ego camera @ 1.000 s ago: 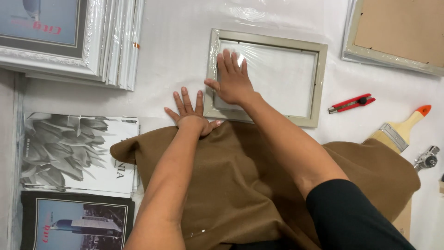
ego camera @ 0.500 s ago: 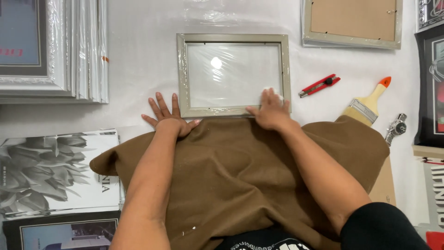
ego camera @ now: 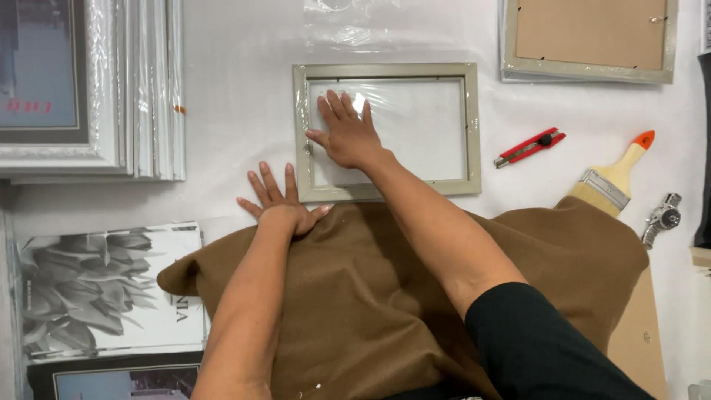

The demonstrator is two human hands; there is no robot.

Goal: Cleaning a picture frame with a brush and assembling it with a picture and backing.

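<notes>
A pale grey-green picture frame (ego camera: 470, 126) lies face down on the white work surface, its inside covered by shiny clear film. My right hand (ego camera: 346, 133) lies flat with spread fingers on the film in the frame's left half. My left hand (ego camera: 280, 204) rests flat, fingers apart, on the white surface at the top left edge of a brown cloth (ego camera: 370, 296), just below the frame's lower left corner. The cloth spreads out under both forearms.
A red utility knife (ego camera: 529, 148) and a paintbrush with an orange-tipped handle (ego camera: 611, 178) lie right of the frame, a wristwatch (ego camera: 661, 218) further right. Another frame, back up (ego camera: 589, 37), sits top right. Stacked white frames (ego camera: 141, 89) stand top left, prints (ego camera: 104, 289) bottom left.
My right hand has moved from the frame's bottom right edge onto the film in its left half. My left hand has stayed at the cloth's edge. The camera has shifted slightly.
</notes>
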